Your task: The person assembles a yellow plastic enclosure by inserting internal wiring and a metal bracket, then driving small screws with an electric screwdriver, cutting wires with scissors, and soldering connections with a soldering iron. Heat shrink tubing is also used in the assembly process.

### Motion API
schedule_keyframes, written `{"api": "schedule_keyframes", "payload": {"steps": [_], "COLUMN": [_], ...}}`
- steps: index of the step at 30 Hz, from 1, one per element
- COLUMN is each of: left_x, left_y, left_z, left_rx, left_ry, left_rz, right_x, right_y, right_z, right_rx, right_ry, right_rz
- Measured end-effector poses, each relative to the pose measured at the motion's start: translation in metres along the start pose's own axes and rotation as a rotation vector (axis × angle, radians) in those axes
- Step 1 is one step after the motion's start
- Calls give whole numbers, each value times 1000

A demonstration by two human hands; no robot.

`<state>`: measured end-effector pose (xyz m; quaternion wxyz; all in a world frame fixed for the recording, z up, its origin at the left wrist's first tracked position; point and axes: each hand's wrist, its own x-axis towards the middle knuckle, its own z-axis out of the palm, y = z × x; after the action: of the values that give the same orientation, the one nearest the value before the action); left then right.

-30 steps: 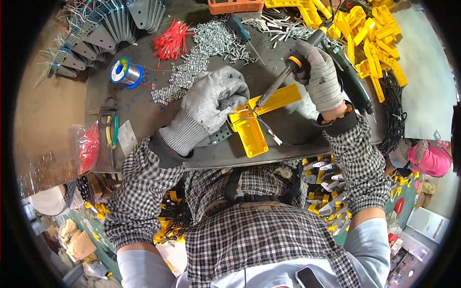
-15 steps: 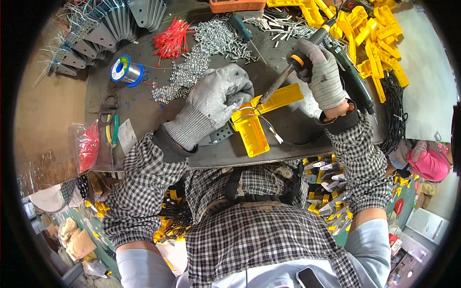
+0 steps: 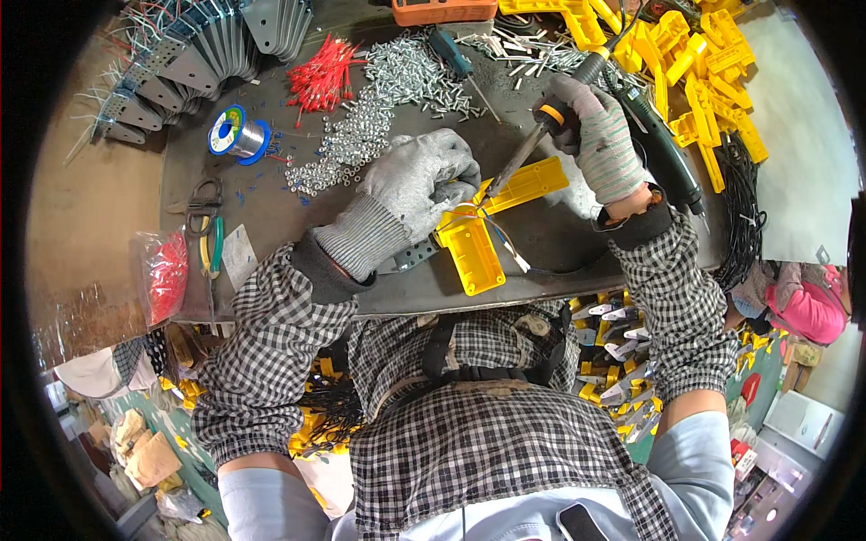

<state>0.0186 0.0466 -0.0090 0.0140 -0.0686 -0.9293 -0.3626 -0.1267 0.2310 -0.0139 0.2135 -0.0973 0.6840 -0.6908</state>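
Note:
A yellow plastic housing (image 3: 475,255) lies at the near edge of the bench, its long arm pointing off to the right. Thin wires (image 3: 507,242) cross it and hang out toward a pale end piece. My gloved right hand (image 3: 597,135) grips a soldering iron (image 3: 527,149), whose tip reaches down to the wires in the housing. In a grey glove, my left hand (image 3: 424,180) is closed at the housing's upper left; whatever its fingers pinch is hidden. Below that wrist, a perforated metal plate (image 3: 415,255) sticks out beside the housing.
A solder spool (image 3: 242,137), nuts (image 3: 338,149), metal pins (image 3: 415,72) and red parts (image 3: 322,74) lie beyond my left hand. A green-handled screwdriver (image 3: 454,56) rests among them. Yellow parts (image 3: 713,72) and black cables (image 3: 741,207) lie right; pliers (image 3: 210,243) left. Another person (image 3: 803,302) is at far right.
My left hand has shifted slightly to the right. The soldering iron stays at the housing, with only a slight movement of my right hand.

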Motion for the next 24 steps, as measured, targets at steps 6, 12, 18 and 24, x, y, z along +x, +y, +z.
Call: {"api": "schedule_keyframes", "payload": {"steps": [6, 12, 18, 24], "left_x": [-9, -31, -41, -35], "left_y": [-12, 19, 24, 24], "left_z": [1, -17, -4, -6], "left_rx": [-367, -274, -478, -283], "left_ry": [49, 216, 174, 190], "left_rz": [-86, -5, -13, -82], "right_x": [3, 9, 8, 9], "right_y": [1, 5, 4, -6], "right_z": [4, 4, 9, 1], "right_rx": [-31, 24, 27, 149], "right_ry": [-1, -17, 3, 41], "right_rz": [41, 19, 53, 115]}}
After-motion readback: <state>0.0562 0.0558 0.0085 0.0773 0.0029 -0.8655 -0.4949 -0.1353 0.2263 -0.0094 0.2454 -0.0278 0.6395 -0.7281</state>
